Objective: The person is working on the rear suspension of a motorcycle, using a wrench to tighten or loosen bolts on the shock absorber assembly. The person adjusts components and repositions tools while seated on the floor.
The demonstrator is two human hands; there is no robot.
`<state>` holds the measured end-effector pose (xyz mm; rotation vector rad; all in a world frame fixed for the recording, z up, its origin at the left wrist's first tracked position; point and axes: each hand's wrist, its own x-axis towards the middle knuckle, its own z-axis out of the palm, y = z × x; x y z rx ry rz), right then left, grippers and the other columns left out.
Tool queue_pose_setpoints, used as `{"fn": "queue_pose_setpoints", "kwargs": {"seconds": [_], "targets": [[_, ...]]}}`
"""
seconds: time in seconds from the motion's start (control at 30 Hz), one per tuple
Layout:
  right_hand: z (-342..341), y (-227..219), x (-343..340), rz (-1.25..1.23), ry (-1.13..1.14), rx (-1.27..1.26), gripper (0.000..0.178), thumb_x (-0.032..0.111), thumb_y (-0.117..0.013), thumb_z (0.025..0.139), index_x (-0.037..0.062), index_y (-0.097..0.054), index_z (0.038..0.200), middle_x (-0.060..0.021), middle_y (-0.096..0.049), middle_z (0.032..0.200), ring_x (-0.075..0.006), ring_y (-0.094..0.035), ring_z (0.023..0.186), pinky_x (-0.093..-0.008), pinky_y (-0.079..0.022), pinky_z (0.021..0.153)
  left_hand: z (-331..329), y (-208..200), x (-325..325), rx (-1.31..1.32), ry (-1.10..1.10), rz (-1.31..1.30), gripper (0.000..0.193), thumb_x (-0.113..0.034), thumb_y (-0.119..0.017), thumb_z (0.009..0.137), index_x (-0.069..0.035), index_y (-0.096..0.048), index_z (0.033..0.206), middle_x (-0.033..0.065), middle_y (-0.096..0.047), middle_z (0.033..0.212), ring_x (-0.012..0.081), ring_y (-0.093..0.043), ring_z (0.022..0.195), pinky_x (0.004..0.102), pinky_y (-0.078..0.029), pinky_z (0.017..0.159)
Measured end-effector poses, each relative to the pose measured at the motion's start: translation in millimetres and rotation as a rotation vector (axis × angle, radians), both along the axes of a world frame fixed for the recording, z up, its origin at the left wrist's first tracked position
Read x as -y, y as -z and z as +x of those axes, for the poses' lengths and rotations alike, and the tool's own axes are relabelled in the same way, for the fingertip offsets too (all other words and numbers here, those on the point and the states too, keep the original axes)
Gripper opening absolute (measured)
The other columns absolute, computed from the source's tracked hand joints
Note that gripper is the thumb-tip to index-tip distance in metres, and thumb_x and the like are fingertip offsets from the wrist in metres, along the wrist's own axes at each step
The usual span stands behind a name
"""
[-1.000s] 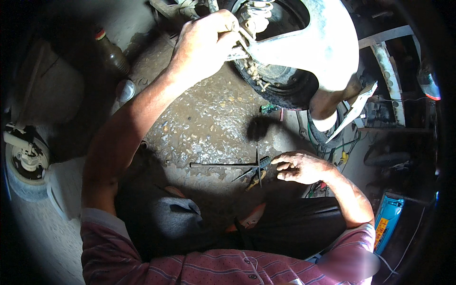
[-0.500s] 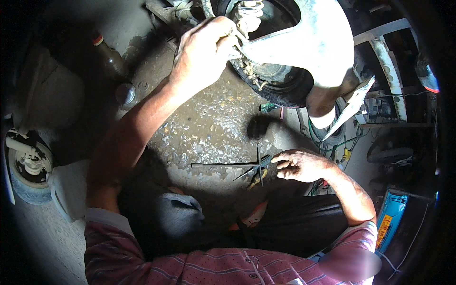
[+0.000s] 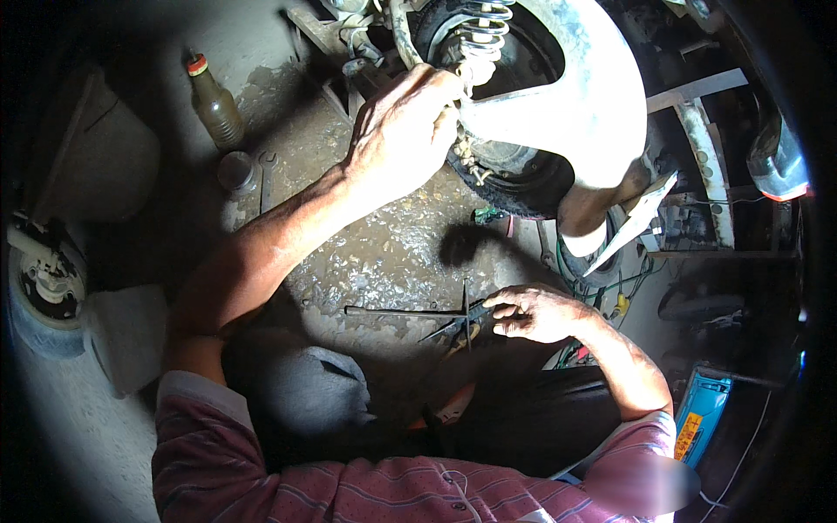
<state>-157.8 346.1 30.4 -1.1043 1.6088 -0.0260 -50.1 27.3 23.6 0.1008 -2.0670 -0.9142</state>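
Observation:
My left hand (image 3: 403, 131) is closed at the wheel hub, just below the coil-spring shock absorber (image 3: 485, 35) and against the edge of a pale fender (image 3: 593, 70). Its fingertips are turned away, so what they grip is hidden. Behind the fender stands a black-tyred wheel (image 3: 532, 187). My right hand (image 3: 542, 314) is low over the floor, fingers loosely stretched and apart. Its fingertips are beside the dark handle of a tool and the crossbar of a T-handle wrench (image 3: 401, 312); whether they touch is unclear. Pliers with yellowish handles (image 3: 462, 340) lie beneath the wrench.
On the left stand a bottle of brownish liquid (image 3: 218, 113) and a small round container (image 3: 236, 173), with an open-end spanner (image 3: 266, 179) beside them. Another wheel (image 3: 48, 279) is at far left. A metal frame (image 3: 711, 166) and a blue box (image 3: 704, 414) are on the right.
The view has shifted slightly, and light now falls on the bottle. My left hand stays at the hub; my right hand has come closer to the tools on the floor.

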Motion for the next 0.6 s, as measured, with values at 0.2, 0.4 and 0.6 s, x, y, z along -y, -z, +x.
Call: {"fn": "queue_pose_setpoints", "kwargs": {"seconds": [0.2, 0.4, 0.6], "targets": [[4.1, -8.3, -13.1, 0.117, 0.169, 0.025, 0.050, 0.010, -0.073, 0.099, 0.0084, -0.056, 0.147, -0.0139, -0.071, 0.131, -0.0201, -0.070, 0.115, -0.0320, -0.060, 0.096, -7.3, 16.4, 0.3, -0.172, -0.032, -0.122, 0.015, -0.007, -0.065, 0.099, -0.006, -0.066, 0.114, 0.0127, -0.065, 0.097, 0.0295, -0.068, 0.085, 0.0379, -0.057, 0.077], [16.4, -23.2, -16.5, 0.024, 0.199, -0.023, 0.049, 0.014, -0.071, 0.098, 0.0059, -0.057, 0.144, -0.0169, -0.071, 0.129, -0.0260, -0.072, 0.119, -0.0381, -0.059, 0.102, 3.5, 12.7, -11.1, -0.092, -0.115, -0.088, 0.022, -0.012, -0.069, 0.097, -0.006, -0.068, 0.118, 0.0103, -0.068, 0.105, 0.0275, -0.069, 0.088, 0.0384, -0.057, 0.079], [18.1, -21.0, -20.4, -0.081, -0.023, -0.160, 0.049, 0.023, -0.073, 0.095, 0.0053, -0.062, 0.139, -0.0179, -0.075, 0.119, -0.0345, -0.072, 0.111, -0.0430, -0.058, 0.097, -15.4, 18.0, 1.7, 0.019, -0.060, 0.033, 0.012, -0.015, -0.071, 0.096, -0.004, -0.068, 0.099, 0.0095, -0.068, 0.094, 0.0192, -0.066, 0.077, 0.0362, -0.054, 0.063]]}}
